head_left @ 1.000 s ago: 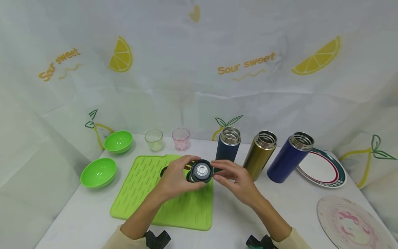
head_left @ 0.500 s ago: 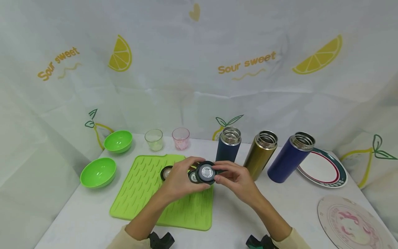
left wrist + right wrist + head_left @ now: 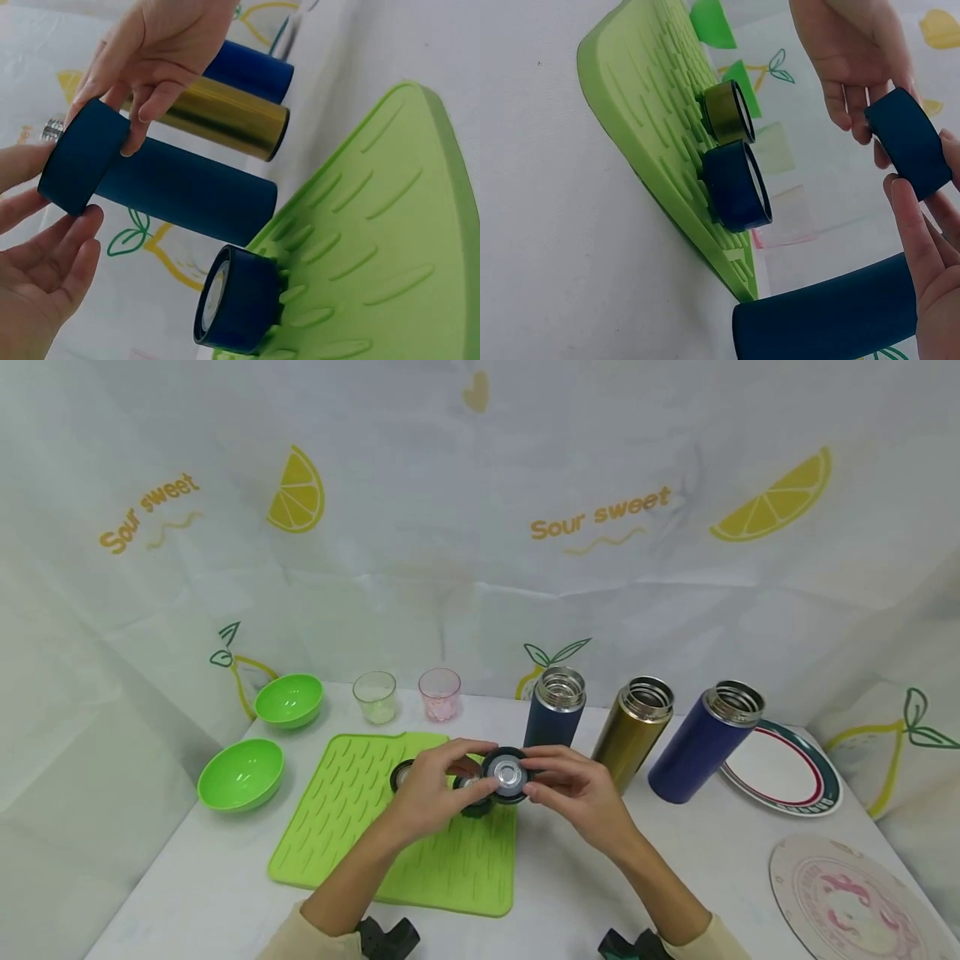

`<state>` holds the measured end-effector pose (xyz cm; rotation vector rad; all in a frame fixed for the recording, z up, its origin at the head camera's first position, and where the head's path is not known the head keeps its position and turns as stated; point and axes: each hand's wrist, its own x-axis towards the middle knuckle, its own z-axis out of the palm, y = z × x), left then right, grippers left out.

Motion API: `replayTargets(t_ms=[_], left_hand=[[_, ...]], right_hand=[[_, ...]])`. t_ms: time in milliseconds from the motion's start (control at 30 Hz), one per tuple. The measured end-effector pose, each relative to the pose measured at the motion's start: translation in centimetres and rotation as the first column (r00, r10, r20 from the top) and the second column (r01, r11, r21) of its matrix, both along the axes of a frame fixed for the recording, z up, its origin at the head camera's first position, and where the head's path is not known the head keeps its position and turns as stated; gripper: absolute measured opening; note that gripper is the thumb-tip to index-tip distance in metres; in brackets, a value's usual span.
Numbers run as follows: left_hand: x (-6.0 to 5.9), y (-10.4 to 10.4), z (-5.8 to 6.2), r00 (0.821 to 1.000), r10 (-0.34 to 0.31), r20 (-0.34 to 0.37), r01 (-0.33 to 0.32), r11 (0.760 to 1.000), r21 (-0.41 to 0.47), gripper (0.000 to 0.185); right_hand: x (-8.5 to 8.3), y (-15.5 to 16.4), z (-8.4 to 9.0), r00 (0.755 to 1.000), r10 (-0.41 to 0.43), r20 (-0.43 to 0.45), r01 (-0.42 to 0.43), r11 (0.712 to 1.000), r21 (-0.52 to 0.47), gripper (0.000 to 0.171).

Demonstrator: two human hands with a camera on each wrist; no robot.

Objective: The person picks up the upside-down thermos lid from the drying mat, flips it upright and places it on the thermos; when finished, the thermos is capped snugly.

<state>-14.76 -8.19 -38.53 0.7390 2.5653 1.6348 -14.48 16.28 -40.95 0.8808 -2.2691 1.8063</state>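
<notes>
Both hands hold a dark teal bottle lid (image 3: 507, 775) just above the right part of the green mat, its round silvery inner side facing up. My left hand (image 3: 431, 795) grips its left side between thumb and fingers. At its right edge my right hand (image 3: 587, 795) pinches it with thumb and fingertips. On the mat below lie a blue lid (image 3: 731, 184) and a gold lid (image 3: 724, 112), inner sides up, partly hidden by my left hand in the head view. Behind the hands stand an open dark teal bottle (image 3: 553, 714), a gold bottle (image 3: 626, 743) and a blue bottle (image 3: 693, 756).
The green mat (image 3: 337, 835) lies on the white table. Two green bowls (image 3: 242, 775) stand at left. A greenish glass (image 3: 375, 697) and a pink glass (image 3: 440, 695) are at the back. A rimmed plate (image 3: 776, 768) and a round pink placemat (image 3: 851, 897) lie at right.
The held lid has shifted slightly right, with both hands staying on it. More of the lids on the mat shows than one second ago.
</notes>
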Motion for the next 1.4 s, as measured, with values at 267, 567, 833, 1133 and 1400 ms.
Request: replayTargets(t_ms=[267,567,833,1133,1400], left_hand=[[-0.1,0.0,0.1,0.999,0.029,0.019,-0.029,1.0,-0.003,0.034],[0.0,0.2,0.5,0.999,0.048,-0.017,-0.047,0.998,0.041,0.03],[0.1,0.4,0.7,0.992,0.06,-0.108,-0.05,0.995,0.092,0.029],[0.3,0.5,1.0,0.982,0.055,-0.183,-0.034,0.993,0.115,0.034],[0.3,0.6,0.8,0.965,0.029,-0.261,-0.004,0.995,0.095,0.037]], right_hand=[[0.0,0.0,0.0,1.0,-0.012,-0.014,0.012,1.0,0.009,0.028],[0.1,0.0,0.2,1.0,-0.011,-0.029,0.011,1.0,0.001,0.024],[0.1,0.1,0.5,0.999,-0.03,0.011,0.031,0.999,-0.021,0.014],[0.1,0.3,0.9,0.993,-0.011,0.114,0.011,1.0,-0.003,0.046],[0.0,0.4,0.7,0.991,0.048,0.124,-0.05,0.999,0.016,0.042]])
